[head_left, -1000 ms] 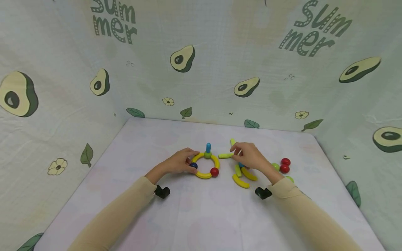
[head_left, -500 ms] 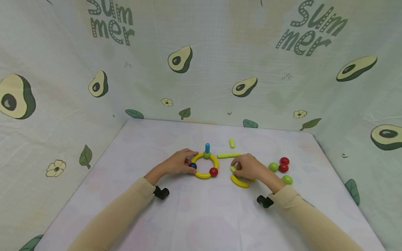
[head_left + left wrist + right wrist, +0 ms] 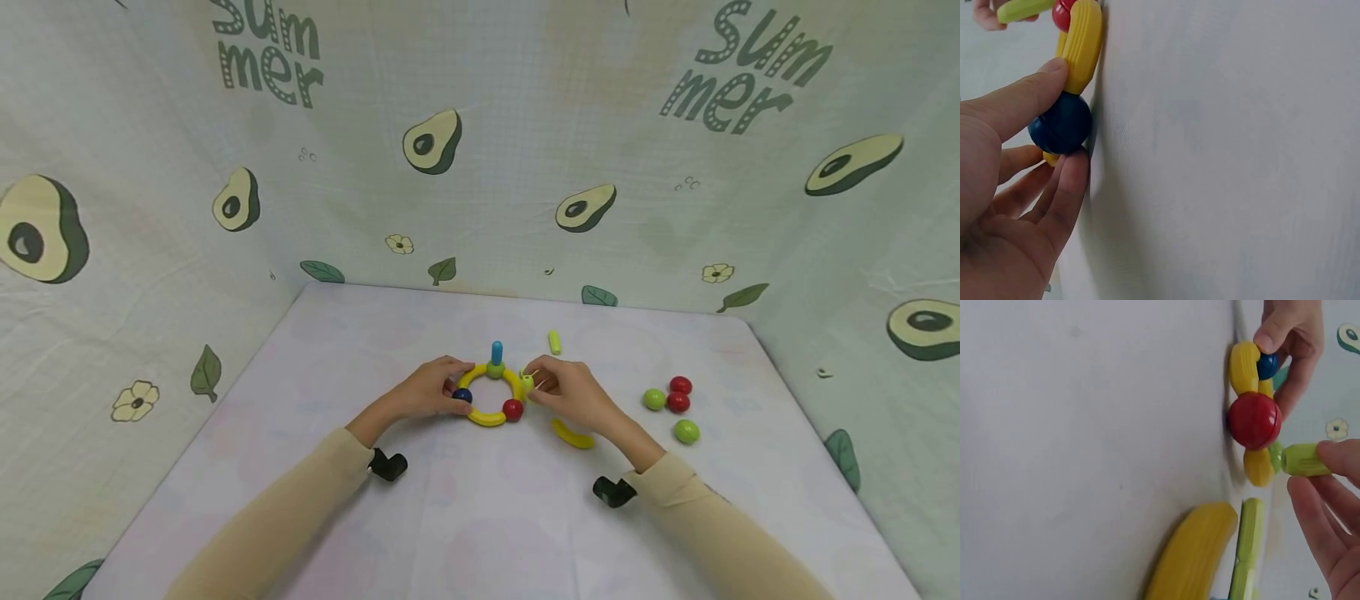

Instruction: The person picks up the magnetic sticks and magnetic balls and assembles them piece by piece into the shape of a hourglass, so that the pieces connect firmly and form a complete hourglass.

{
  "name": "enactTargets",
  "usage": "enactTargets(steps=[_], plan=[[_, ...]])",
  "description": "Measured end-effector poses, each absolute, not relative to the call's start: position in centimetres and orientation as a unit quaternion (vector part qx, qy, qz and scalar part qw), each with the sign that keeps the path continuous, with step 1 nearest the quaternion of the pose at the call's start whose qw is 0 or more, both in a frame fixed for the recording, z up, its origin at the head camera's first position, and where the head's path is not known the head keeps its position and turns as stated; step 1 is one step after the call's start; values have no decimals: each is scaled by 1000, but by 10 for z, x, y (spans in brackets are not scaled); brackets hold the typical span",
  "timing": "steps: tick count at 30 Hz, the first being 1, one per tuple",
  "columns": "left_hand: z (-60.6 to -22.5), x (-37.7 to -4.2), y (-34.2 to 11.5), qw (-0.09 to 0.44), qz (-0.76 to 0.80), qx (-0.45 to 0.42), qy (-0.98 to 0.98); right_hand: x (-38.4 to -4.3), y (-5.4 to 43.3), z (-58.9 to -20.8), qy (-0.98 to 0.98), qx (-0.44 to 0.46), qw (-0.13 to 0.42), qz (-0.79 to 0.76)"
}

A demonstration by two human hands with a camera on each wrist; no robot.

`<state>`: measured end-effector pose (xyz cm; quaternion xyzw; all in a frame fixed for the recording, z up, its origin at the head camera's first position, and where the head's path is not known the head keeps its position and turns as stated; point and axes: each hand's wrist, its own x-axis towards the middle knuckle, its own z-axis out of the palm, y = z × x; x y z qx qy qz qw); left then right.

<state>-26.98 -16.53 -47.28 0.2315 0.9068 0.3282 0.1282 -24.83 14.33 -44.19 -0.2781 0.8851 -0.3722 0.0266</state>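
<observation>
Stick [image 3: 1303, 460], lime-green, brought leftward near ring [image 3: 487, 420], pinched by right hand [image 3: 570, 390]; left hand [image 3: 426, 388] still grips ring.

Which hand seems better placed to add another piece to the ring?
Probably the right hand: it pinches a green stick close to the ring, while the left hand is busy holding the ring near its blue ball.

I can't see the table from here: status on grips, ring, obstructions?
Left grip holding yellow ring at its blue ball. Right grip pinching green stick beside ring. Loose yellow curve nearby, apparently not blocking.
</observation>
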Motion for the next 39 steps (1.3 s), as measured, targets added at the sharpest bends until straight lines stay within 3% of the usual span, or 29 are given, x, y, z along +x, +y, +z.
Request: enactTargets(steps=[18, 24, 39], plan=[[-474, -268, -164, 122, 330, 230, 907, -243, 129, -459, 856, -279, -6, -435], [-473, -268, -163, 121, 327, 232, 908, -244, 134, -453, 859, -305, 10, -411], [-472, -267, -164, 121, 328, 230, 908, -302, 156, -455, 921, -292, 40, -254]])
